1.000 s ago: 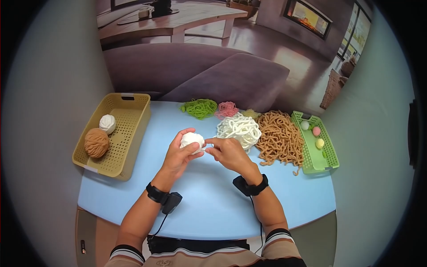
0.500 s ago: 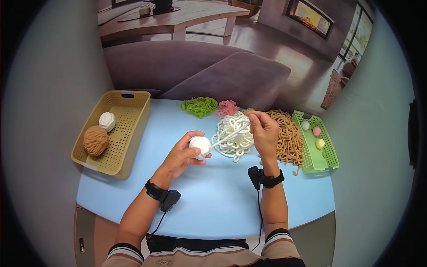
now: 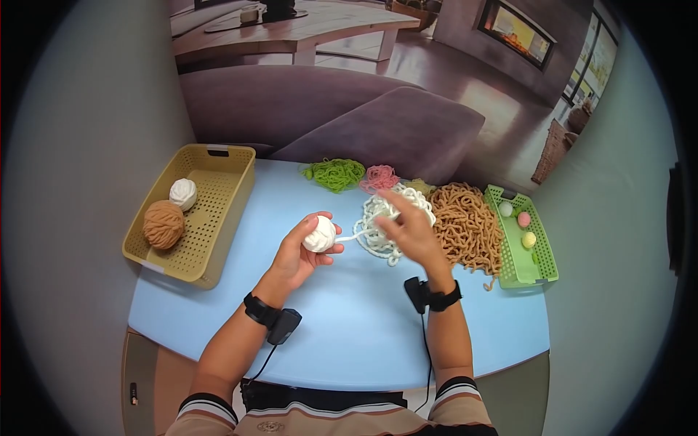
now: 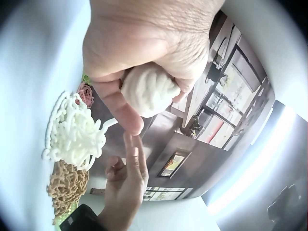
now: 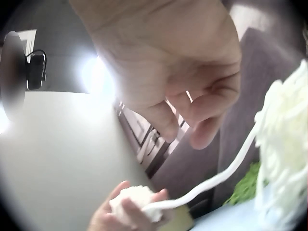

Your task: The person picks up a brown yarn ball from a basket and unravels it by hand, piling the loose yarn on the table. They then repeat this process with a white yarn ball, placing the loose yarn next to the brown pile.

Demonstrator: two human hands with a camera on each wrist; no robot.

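Observation:
My left hand [image 3: 292, 260] grips a small white yarn ball [image 3: 319, 234] above the table, thumb on one side and fingers round the other. From the ball a white strand [image 5: 219, 179] sags across to the loose white yarn heap [image 3: 369, 231]. Over that heap hovers my right hand [image 3: 414, 234], blurred, with index finger and thumb spread apart. The right wrist view shows nothing between its fingertips, and the strand passing beside them. In the left wrist view the ball [image 4: 148, 90] sits against the palm, partly covered by the fingers.
At the left, a tan basket [image 3: 207, 272] holds a brown and a white yarn ball. Green [image 3: 336, 175], pink [image 3: 380, 176] and brown yarn heaps [image 3: 465, 232] lie along the back and right. A green basket [image 3: 512, 276] with several small balls stands at far right.
The right hand pinched and drew out the white strand up to the right, then let it go and came back left with fingers spread. The left hand keeps the ball, now turned.

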